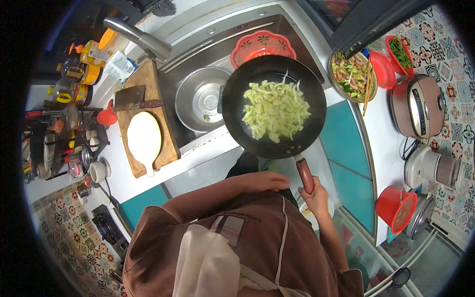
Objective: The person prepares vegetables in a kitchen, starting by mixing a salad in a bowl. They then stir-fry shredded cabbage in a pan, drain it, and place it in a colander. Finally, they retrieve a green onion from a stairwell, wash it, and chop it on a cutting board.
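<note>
My right hand (pixel 316 197) is closed around the reddish-brown handle of a black frying pan (pixel 234 116). The pan is held over the front edge of the sink, covering part of it. Pale green cauliflower pieces (pixel 277 111) are heaped inside, with a little liquid around them. In front of my apron, my left hand (pixel 269 181) is empty, its fingers stretched out toward the handle but apart from it. Beside the pan, a steel bowl (pixel 184 106) sits in the sink with a small green scrap in it. A red patterned basket (pixel 250 45) is partly hidden behind the pan.
Left of the sink lies a wooden chopping board (pixel 167 141) bearing a cleaver (pixel 129 98) and a white paddle-shaped board (pixel 144 136). A faucet (pixel 143 39) reaches over the sink. Rightward stand a food bowl (pixel 341 58) with chopsticks, a rice cooker (pixel 410 106) and a red bucket (pixel 391 208).
</note>
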A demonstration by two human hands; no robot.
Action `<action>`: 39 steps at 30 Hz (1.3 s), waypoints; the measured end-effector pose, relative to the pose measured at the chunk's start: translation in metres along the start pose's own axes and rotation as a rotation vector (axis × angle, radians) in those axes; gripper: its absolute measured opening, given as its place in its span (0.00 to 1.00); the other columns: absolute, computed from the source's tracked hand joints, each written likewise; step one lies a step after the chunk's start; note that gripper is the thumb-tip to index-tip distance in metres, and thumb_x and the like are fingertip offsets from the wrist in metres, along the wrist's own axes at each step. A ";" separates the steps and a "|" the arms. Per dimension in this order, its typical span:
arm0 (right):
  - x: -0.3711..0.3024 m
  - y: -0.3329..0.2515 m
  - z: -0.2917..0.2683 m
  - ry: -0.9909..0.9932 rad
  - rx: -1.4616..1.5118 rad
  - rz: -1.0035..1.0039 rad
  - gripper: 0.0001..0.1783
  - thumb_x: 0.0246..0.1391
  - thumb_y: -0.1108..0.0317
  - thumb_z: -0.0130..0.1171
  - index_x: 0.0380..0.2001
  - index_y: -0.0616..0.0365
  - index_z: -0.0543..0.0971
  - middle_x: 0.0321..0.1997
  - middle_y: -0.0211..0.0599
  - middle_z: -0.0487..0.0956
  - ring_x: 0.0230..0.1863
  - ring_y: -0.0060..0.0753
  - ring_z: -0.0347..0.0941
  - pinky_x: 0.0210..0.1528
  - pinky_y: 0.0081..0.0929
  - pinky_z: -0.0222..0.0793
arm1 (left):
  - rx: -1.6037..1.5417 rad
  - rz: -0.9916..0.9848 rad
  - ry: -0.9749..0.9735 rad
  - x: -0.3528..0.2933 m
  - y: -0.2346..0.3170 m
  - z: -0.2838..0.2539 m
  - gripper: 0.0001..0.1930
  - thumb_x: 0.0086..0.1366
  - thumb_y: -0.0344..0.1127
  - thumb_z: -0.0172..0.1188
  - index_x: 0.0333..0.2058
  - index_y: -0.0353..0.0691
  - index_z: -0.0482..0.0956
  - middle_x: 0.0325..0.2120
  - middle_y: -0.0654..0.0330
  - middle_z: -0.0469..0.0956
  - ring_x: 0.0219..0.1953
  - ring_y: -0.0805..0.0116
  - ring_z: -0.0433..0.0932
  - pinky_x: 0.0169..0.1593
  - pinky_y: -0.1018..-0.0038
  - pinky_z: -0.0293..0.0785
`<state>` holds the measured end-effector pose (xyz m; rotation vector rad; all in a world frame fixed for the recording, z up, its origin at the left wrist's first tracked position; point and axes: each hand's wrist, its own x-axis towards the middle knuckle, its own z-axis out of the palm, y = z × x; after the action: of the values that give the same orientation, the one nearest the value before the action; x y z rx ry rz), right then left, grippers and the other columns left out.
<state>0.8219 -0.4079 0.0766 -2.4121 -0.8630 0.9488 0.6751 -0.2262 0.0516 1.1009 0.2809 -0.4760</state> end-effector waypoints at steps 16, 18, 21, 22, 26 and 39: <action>-0.017 -0.053 -0.027 0.211 0.010 -0.034 0.23 0.36 0.64 0.61 0.42 0.51 0.74 0.30 0.46 0.77 0.34 0.49 0.74 0.36 0.36 0.68 | -0.659 0.388 -0.028 0.072 0.026 0.072 0.12 0.63 0.39 0.51 0.41 0.38 0.71 0.29 0.69 0.69 0.33 0.83 0.66 0.37 0.84 0.61; -0.014 -0.061 -0.035 0.196 0.001 -0.027 0.24 0.36 0.65 0.62 0.42 0.52 0.74 0.32 0.45 0.77 0.35 0.47 0.75 0.36 0.34 0.69 | -0.677 0.425 -0.088 0.080 0.030 0.068 0.12 0.63 0.39 0.51 0.41 0.38 0.71 0.28 0.70 0.68 0.32 0.83 0.65 0.36 0.84 0.60; -0.008 -0.069 -0.047 0.200 0.044 -0.017 0.23 0.36 0.66 0.62 0.42 0.53 0.74 0.31 0.44 0.78 0.35 0.46 0.75 0.36 0.33 0.69 | -0.698 0.453 -0.138 0.071 0.054 0.060 0.11 0.63 0.40 0.52 0.39 0.40 0.70 0.28 0.71 0.67 0.31 0.83 0.64 0.35 0.83 0.60; -0.004 -0.074 -0.051 0.212 0.010 -0.062 0.23 0.36 0.67 0.62 0.42 0.54 0.74 0.31 0.43 0.78 0.35 0.45 0.75 0.36 0.32 0.69 | -0.714 0.462 -0.145 0.070 0.061 0.058 0.11 0.63 0.40 0.52 0.39 0.40 0.70 0.29 0.71 0.67 0.31 0.83 0.63 0.35 0.83 0.60; 0.007 -0.105 -0.061 0.182 0.012 -0.060 0.21 0.37 0.67 0.62 0.40 0.55 0.74 0.31 0.42 0.77 0.35 0.43 0.75 0.36 0.30 0.69 | -0.771 0.436 -0.126 0.064 0.076 0.043 0.13 0.61 0.39 0.54 0.41 0.41 0.69 0.30 0.70 0.67 0.33 0.82 0.65 0.37 0.82 0.62; 0.068 -0.133 0.009 -0.020 0.303 -0.194 0.21 0.35 0.71 0.57 0.39 0.58 0.72 0.31 0.43 0.75 0.33 0.40 0.73 0.39 0.27 0.68 | -0.738 0.224 0.128 0.000 0.071 -0.037 0.28 0.56 0.31 0.57 0.54 0.39 0.56 0.42 0.59 0.67 0.46 0.71 0.67 0.50 0.73 0.63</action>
<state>0.8017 -0.2643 0.1141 -2.0278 -0.8727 0.9540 0.7114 -0.1672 0.0916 0.4306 0.3997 -0.0767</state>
